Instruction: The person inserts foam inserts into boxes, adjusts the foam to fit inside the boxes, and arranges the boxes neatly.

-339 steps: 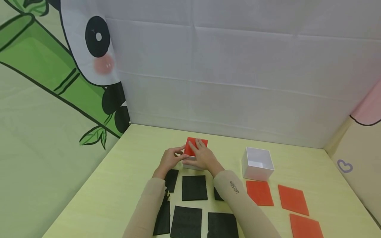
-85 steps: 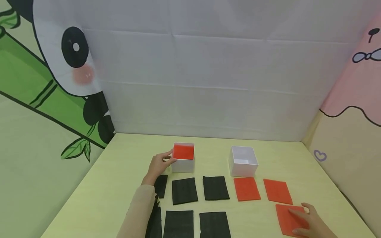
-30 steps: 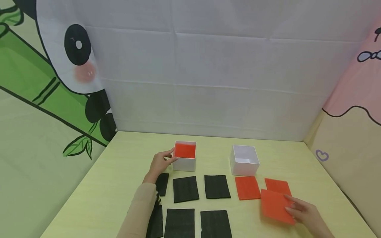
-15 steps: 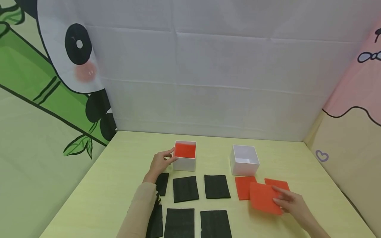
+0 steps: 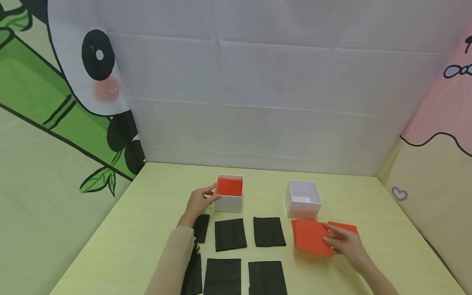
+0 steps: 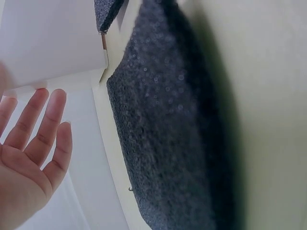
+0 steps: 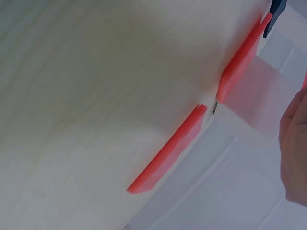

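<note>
My left hand (image 5: 198, 203) rests at the left side of a white open box (image 5: 228, 204). Its thumb and a fingertip touch the box's near left corner; in the left wrist view the other fingers (image 6: 48, 120) are fairly straight against the wall. A red foam square (image 5: 230, 186) lies inside that box, below the rim. With thumb and fingers, my right hand (image 5: 348, 246) pinches the edge of another red foam square (image 5: 313, 239), held above the table and overlapping a red square underneath. The right wrist view shows this hand only at its right edge.
A second white box (image 5: 304, 207) stands to the right with nothing inside. Several black foam squares (image 5: 230, 234) lie in rows in front of the left box. A further red square (image 5: 346, 226) lies behind the right hand. A white cloth wall (image 5: 258, 123) closes off the table's back.
The right hand has lifted a red foam square from the table at right and moved it left and toward the boxes. My left hand has stayed at the left box.
</note>
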`<action>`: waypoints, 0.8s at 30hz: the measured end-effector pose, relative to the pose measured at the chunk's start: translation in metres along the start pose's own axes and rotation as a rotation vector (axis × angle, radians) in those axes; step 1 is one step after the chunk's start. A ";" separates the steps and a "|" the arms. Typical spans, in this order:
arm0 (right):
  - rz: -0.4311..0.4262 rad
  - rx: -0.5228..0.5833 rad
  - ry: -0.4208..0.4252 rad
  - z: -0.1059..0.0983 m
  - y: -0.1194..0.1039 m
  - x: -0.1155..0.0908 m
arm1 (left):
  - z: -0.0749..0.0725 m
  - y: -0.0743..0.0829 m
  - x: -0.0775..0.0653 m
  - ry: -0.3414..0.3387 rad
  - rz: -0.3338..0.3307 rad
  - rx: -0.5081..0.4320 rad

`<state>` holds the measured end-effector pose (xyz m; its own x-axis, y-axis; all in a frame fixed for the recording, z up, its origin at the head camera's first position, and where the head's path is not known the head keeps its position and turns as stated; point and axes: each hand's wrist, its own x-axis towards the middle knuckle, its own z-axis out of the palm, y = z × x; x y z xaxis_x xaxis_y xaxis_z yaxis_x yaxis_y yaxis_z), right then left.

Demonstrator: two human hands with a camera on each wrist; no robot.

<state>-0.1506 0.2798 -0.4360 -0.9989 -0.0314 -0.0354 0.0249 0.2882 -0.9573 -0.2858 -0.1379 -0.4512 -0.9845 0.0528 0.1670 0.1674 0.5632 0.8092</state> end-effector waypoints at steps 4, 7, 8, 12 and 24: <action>0.025 0.036 0.003 0.010 -0.003 0.005 | 0.001 0.001 0.001 0.002 0.006 -0.002; 0.046 0.033 0.001 0.016 -0.006 0.009 | 0.001 0.001 0.001 0.002 -0.001 -0.007; 0.050 0.029 0.005 0.018 -0.007 0.011 | 0.001 0.001 0.001 0.003 -0.001 -0.006; 0.036 0.030 0.021 0.024 -0.012 0.017 | 0.002 -0.001 0.001 0.004 0.004 -0.001; 0.052 0.014 0.001 0.040 -0.026 0.033 | -0.003 0.002 0.002 -0.034 -0.002 0.096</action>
<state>-0.1828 0.2326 -0.4238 -0.9963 -0.0158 -0.0849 0.0772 0.2763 -0.9580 -0.2875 -0.1389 -0.4471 -0.9863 0.0790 0.1448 0.1616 0.6394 0.7517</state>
